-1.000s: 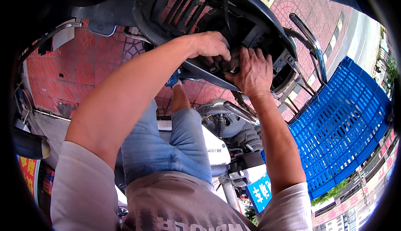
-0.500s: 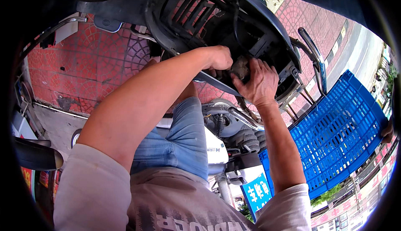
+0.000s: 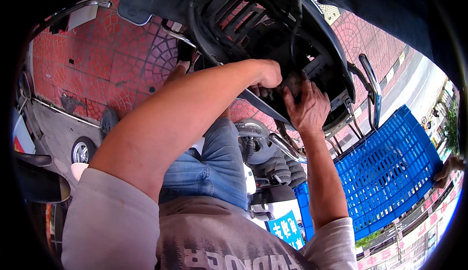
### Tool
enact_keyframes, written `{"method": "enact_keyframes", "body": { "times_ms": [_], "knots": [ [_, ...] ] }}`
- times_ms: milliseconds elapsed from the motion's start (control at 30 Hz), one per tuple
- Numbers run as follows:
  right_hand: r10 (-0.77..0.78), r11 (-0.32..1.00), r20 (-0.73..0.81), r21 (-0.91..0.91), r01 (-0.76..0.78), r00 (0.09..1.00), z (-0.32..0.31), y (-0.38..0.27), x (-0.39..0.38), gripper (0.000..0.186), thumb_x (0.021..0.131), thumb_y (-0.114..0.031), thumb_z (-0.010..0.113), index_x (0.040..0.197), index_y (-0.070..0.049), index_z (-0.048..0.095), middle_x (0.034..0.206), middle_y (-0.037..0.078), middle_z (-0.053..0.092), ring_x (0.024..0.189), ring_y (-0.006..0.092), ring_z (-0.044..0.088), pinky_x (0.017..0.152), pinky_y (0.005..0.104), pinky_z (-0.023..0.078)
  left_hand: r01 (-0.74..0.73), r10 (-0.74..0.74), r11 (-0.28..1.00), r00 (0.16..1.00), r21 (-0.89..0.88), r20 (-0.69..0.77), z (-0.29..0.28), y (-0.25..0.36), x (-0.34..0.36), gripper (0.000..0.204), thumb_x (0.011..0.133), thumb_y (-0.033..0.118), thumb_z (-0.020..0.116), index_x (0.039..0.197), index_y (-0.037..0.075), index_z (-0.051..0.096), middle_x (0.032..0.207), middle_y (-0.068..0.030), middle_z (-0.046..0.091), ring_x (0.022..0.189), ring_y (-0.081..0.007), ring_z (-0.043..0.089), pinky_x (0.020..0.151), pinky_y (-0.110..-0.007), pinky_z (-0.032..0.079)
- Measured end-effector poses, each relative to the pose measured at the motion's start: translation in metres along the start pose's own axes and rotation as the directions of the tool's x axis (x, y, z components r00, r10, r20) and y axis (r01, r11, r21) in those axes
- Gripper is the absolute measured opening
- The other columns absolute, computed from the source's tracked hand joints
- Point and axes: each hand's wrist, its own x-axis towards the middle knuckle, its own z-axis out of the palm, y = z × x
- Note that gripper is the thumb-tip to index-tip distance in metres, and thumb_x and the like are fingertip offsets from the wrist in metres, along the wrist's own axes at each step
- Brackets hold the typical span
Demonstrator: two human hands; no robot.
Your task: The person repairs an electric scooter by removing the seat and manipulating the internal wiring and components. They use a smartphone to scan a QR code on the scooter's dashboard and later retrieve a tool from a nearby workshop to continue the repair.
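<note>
Both of my hands are inside the open black underseat compartment of a scooter. My left hand is closed, its fingers curled down at the compartment's near side; what they grip is hidden. A dusty grey-brown lump-like part lies between the two hands, and its exact kind does not show. My right hand rests against it from the right, thumb on the near side and fingers bent over the far side. Beyond the hands, a black cable hangs down into the compartment.
A blue plastic basket stands at the right, with another person's hand at its edge. Chrome rails flank the scooter's rear. Another person's dark trouser leg is at the upper right. Red paving lies at the left.
The view has shifted, so the compartment sits a little farther right. Both hands stay at the dusty part, with small finger movements. A dark trouser leg shows more at the upper right.
</note>
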Motion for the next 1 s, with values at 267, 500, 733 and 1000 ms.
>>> {"method": "enact_keyframes", "body": {
  "times_ms": [267,500,733,1000],
  "knots": [
    [-0.036,0.999,0.006,0.005,0.036,0.999,-0.003,0.002,0.000,0.056,0.085,-0.046,0.078,0.121,-0.004,0.069,0.096,0.011,0.071,0.092,0.0303,0.070,0.080,0.0421,0.048,-0.010,0.005,0.966,1.000,0.257,0.021,0.007,-0.003,0.012,0.022,0.093,0.008,0.059,0.097,-0.004,0.077,0.082,-0.0179,0.077,0.064,-0.0288,0.076,0.049,-0.041,0.063],
    [-0.070,0.996,0.022,0.052,0.068,0.997,-0.008,0.003,0.001,0.060,0.084,-0.044,0.079,0.126,-0.002,0.070,0.098,0.011,0.072,0.093,0.0305,0.070,0.081,0.0422,0.049,-0.095,0.104,0.894,0.995,0.437,0.005,0.002,0.002,0.004,0.025,0.089,0.009,0.062,0.104,-0.004,0.076,0.081,-0.0194,0.077,0.060,-0.0300,0.075,0.052,-0.039,0.061],
    [-0.052,0.998,0.087,0.039,0.049,0.995,-0.015,0.000,0.003,0.060,0.082,-0.039,0.079,0.128,-0.001,0.069,0.100,0.013,0.073,0.095,0.0321,0.071,0.084,0.0430,0.050,-0.045,0.030,0.964,0.998,0.262,0.060,0.003,-0.002,0.016,0.027,0.094,0.009,0.064,0.118,-0.001,0.073,0.090,-0.0191,0.078,0.063,-0.0297,0.076,0.050,-0.040,0.061],
    [-0.009,0.994,0.071,0.111,0.001,0.997,-0.014,-0.003,0.002,0.046,0.081,-0.034,0.079,0.113,-0.003,0.069,0.100,0.016,0.074,0.092,0.0360,0.072,0.082,0.0457,0.053,-0.002,-0.011,0.984,0.997,0.180,0.074,-0.001,0.007,0.006,0.024,0.102,0.013,0.059,0.116,0.000,0.073,0.100,-0.0196,0.077,0.076,-0.0296,0.078,0.059,-0.042,0.063]
  ]
}}
